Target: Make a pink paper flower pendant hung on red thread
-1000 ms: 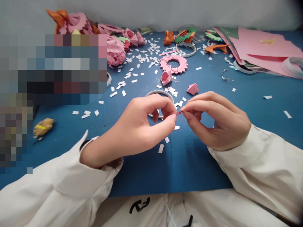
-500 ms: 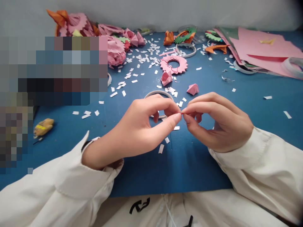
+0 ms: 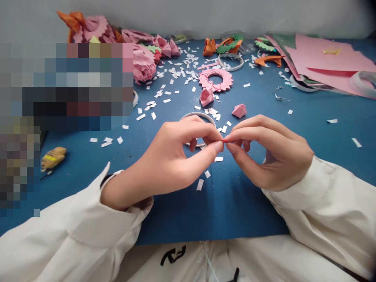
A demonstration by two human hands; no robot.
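With left hand (image 3: pixel 179 158) and right hand (image 3: pixel 274 156) pinched closed on red strand (image 3: pixel 225 141), seemingly worked it, likely needing steadiness next.

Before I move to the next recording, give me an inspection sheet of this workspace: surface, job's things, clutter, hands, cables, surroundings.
Surface: blue table, with white paper scraps scattered over it.
Job's things: small red piece, mostly covered; its full shape cannot be told.
Clutter: pink paper ring, pink folded piece, white ring partly hidden behind the left hand, pink sheets stacked far right.
Hands: the left hand and right hand pinch the red piece between them.
Cables: no cable made out; a thin tangled strand lies at right.
Surroundings: pale wall behind; a blurred-out patch hides part of the left side.
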